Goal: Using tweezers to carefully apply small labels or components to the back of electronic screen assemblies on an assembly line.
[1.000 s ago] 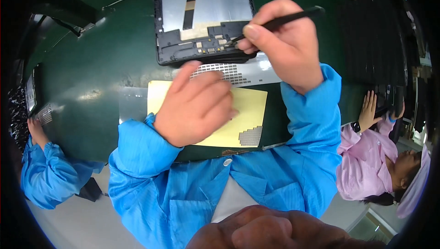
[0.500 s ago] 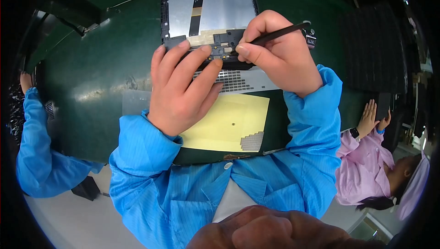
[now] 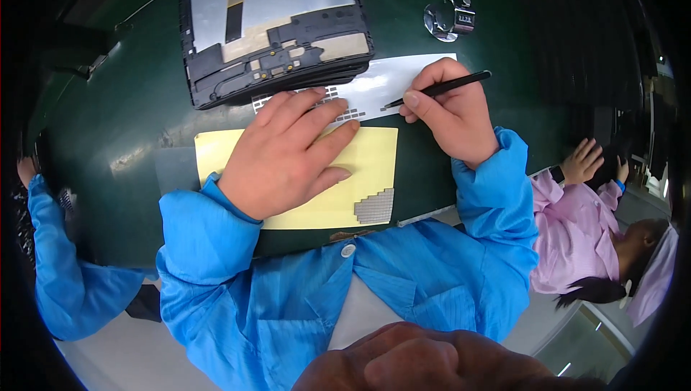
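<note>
1. Tweezers (image 3: 439, 89), thin and black, lie in the upper right of centre, pinched in the right hand (image 3: 448, 111) with the tip pointing left onto a white sheet (image 3: 403, 81).
2. Right hand is clamped on the tweezers, thumb and forefinger closed round the shaft near its tip; the rear end sticks out up and to the right past the knuckles.
3. White sheet lies on the dark green surface (image 3: 122, 124) just below the tablet shell (image 3: 270, 27); rows of small grey squares (image 3: 345, 110) sit on its left part, partly hidden under the left fingers.
4. Left hand (image 3: 288, 153) lies flat in the centre of the frame, fingers apart and stretched up and to the right, holding nothing; its fingertips press on the white sheet and its palm covers a yellow sheet (image 3: 374, 160).
5. Yellow sheet lies just below the white one, and a stepped patch of grey squares (image 3: 376, 207) sits at its lower right corner.
6. Tablet shell fills the upper centre, back open, with a silver plate and black frame showing.
7. Small metal counter (image 3: 450, 18) stands on the surface at upper right, well apart from both hands.
8. Another person in a pink coat (image 3: 576, 225) is at the right edge, and a blue sleeve (image 3: 65, 261) shows at the left edge.
</note>
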The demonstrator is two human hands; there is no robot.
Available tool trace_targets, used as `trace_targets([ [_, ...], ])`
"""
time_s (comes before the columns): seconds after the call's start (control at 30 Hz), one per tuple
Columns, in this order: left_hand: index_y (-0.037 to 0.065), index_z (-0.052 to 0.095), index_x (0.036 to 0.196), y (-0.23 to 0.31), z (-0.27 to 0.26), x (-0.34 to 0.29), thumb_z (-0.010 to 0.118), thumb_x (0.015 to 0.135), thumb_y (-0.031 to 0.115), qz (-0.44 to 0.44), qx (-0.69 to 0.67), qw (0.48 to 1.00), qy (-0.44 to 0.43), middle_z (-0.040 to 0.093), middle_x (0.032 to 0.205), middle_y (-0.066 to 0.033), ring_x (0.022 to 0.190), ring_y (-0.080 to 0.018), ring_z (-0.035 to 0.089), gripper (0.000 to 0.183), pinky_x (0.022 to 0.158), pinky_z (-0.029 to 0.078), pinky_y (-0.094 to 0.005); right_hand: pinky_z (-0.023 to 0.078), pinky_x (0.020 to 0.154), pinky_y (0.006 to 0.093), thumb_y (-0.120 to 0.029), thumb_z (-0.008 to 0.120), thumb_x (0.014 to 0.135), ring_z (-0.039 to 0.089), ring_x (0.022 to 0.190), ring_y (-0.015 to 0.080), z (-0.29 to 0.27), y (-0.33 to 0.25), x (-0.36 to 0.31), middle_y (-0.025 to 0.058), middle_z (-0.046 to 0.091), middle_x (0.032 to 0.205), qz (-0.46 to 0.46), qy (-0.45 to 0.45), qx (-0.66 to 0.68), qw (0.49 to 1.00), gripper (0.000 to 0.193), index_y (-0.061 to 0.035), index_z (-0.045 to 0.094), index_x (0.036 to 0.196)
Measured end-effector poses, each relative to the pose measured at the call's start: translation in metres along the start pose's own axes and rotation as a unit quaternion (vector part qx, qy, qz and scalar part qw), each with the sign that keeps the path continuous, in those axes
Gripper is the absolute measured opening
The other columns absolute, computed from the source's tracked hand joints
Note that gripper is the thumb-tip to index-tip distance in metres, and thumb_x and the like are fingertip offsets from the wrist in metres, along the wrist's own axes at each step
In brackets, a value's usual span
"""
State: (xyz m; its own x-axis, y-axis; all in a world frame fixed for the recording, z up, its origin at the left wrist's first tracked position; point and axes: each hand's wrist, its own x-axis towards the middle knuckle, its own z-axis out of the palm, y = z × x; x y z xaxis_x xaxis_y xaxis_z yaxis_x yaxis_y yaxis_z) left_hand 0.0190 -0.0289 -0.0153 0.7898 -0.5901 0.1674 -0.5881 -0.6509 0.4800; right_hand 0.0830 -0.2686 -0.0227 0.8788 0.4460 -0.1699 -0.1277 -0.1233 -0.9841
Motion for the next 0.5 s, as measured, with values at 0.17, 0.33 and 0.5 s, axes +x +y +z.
trace_targets([
  [0.17, 0.006, 0.06, 0.111, 0.0028, 0.0026, 0.0023, 0.072, 0.067, 0.028, -0.021, 0.03, 0.999, -0.03, 0.052, 0.121, -0.0125, 0.115, -0.033, 0.045, 0.051, 0.098, 0.035, -0.0456, 0.049, 0.065, 0.0236, 0.0, 0.06, 0.084, 0.059, 0.075, 0.0113, -0.0024, 0.0043, -0.0003, 0.0072, 0.058, 0.08, -0.003, -0.025, -0.008, 1.0, 0.014, -0.0009, 0.048, 0.091],
  [0.33, 0.006, 0.06, 0.111, 0.0052, 0.0019, 0.001, 0.072, 0.067, 0.028, -0.022, 0.038, 0.999, -0.024, 0.052, 0.121, -0.0126, 0.115, -0.0329, 0.046, 0.051, 0.097, 0.036, -0.0452, 0.05, 0.066, 0.0236, 0.001, 0.061, 0.084, 0.06, 0.075, 0.0116, -0.0028, 0.0021, 0.0001, 0.0073, 0.058, 0.081, -0.036, -0.048, -0.038, 0.997, 0.014, -0.0009, 0.049, 0.09],
  [0.5, 0.007, 0.06, 0.111, 0.0033, 0.001, -0.0018, 0.072, 0.068, 0.028, -0.021, 0.043, 0.999, -0.003, 0.053, 0.121, -0.0125, 0.115, -0.033, 0.045, 0.05, 0.097, 0.036, -0.0453, 0.052, 0.067, 0.0241, 0.001, 0.06, 0.084, 0.063, 0.075, 0.0142, -0.0001, 0.0002, 0.0002, 0.0075, 0.058, 0.081, 0.0, -0.003, 0.036, 0.999, 0.013, -0.0005, 0.048, 0.089],
])
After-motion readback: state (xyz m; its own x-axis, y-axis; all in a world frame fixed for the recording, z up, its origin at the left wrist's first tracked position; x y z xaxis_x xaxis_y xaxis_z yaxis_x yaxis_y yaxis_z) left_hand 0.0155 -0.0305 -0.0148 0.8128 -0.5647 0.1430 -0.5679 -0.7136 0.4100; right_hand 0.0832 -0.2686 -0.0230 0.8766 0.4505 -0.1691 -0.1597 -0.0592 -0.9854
